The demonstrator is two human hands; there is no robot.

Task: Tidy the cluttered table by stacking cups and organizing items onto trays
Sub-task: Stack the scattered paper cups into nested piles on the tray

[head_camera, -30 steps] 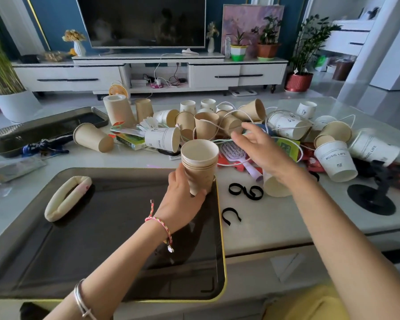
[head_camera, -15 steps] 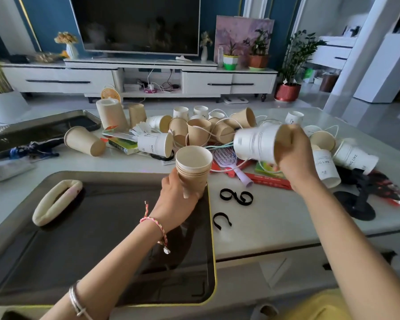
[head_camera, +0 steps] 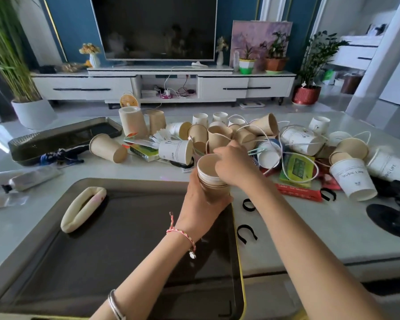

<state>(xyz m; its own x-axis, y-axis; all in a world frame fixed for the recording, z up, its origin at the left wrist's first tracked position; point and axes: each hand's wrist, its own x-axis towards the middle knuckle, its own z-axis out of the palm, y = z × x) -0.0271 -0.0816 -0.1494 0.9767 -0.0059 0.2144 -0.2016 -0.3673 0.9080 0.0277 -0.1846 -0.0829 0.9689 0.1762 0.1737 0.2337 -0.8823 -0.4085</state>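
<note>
Status: early-to-mid, by my read. One cup stack (head_camera: 211, 179) is built, a few tan cups nested with a white-banded one on top. Everything else is still loose.

Hands:
- Left hand (head_camera: 200, 204) wraps the lower half of the stack, fingers and thumb curled around it, and holds it upright just over the far right corner of the large tray (head_camera: 136, 262).
- Right hand (head_camera: 237, 168) is on top, back facing the camera, fingers bent over the right side of the top cup's rim. Pinching or just pressing it down, I can't tell. It looks like the top cup is being seated.

So the stack sits directly between the two hands: above the left palm, under the right fingertips, touching both.

Left to do:
- The pile of loose cups just beyond the right hand, upright and tipped, tangled in white cables (head_camera: 286, 135).
- A tan cup (head_camera: 107, 147) lying on its side, well to the left of the left hand.
- An upside-down MUSIC LIFE cup (head_camera: 352, 179) well to the right of the right hand, with more white cups beside it.
- Small stuff is not trayed: black clips (head_camera: 246, 234) just right of the left wrist, red packet (head_camera: 298, 192) and green packet (head_camera: 297, 167) right of the right hand, tube (head_camera: 32, 179) far left.

The large tray holds only a cream foam loop (head_camera: 83, 209), left of the left hand. The second tray (head_camera: 62, 137), far left, looks mostly unused.
</note>
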